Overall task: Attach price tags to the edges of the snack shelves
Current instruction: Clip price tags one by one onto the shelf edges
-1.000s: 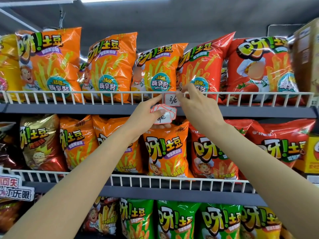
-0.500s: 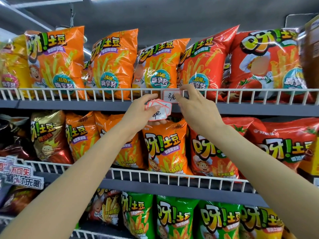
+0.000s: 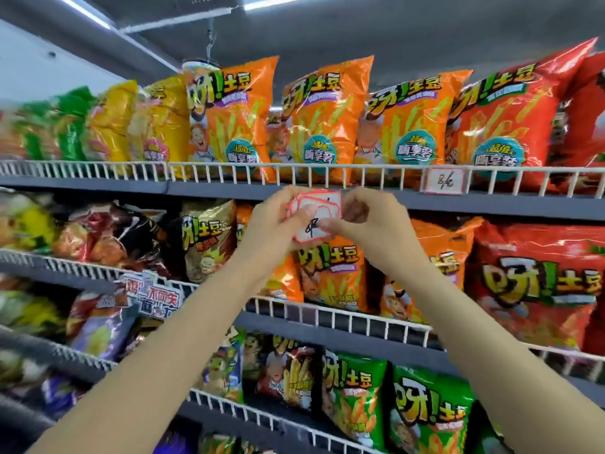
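A small stack of white price tags [image 3: 317,211] with red borders sits between both hands, in front of the top shelf's grey edge [image 3: 229,191]. My left hand [image 3: 274,224] grips the stack from the left. My right hand [image 3: 366,221] pinches the front tag from the right, thumb on its lower edge. One tag with handwriting [image 3: 442,181] hangs on the white wire rail [image 3: 360,172] of the top shelf, to the right of my hands and apart from them.
Orange and red snack bags [image 3: 327,119] fill the top shelf. Orange, red and dark bags stand on the middle shelf [image 3: 343,322], green bags [image 3: 429,407] on the lower one. A promo sign [image 3: 152,294] hangs on the middle rail at left.
My right hand left the tag on the top rail and came down to the stack in my left hand. The view has swung left, so the hung tag now lies to the right.
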`<act>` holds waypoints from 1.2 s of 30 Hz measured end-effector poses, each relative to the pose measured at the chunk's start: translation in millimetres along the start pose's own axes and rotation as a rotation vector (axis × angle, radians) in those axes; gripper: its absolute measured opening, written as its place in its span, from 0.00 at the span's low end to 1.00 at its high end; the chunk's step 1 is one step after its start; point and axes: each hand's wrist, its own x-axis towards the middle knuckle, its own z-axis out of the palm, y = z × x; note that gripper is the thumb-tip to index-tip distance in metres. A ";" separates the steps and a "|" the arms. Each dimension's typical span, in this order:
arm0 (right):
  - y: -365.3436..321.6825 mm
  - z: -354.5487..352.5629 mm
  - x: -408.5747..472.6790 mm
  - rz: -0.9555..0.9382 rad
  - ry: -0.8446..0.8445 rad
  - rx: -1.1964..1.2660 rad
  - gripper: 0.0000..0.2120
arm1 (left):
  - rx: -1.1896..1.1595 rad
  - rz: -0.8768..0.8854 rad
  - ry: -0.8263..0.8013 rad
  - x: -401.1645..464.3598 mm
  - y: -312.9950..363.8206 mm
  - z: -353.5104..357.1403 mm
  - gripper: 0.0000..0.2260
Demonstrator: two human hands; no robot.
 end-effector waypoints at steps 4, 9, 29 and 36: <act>-43.7 80.1 8.4 0.059 0.048 0.102 0.11 | -0.028 -0.081 -0.022 -2.2 -1.8 -86.8 0.09; -95.4 161.1 35.1 0.146 0.059 0.205 0.08 | -0.072 -0.139 -0.023 6.6 3.9 -185.2 0.08; -125.8 306.8 115.5 0.137 0.000 0.203 0.06 | -0.031 -0.104 0.248 52.9 -40.8 -326.5 0.12; -153.9 385.4 139.7 0.100 0.036 0.209 0.10 | -0.035 -0.084 0.200 66.2 -63.9 -415.0 0.10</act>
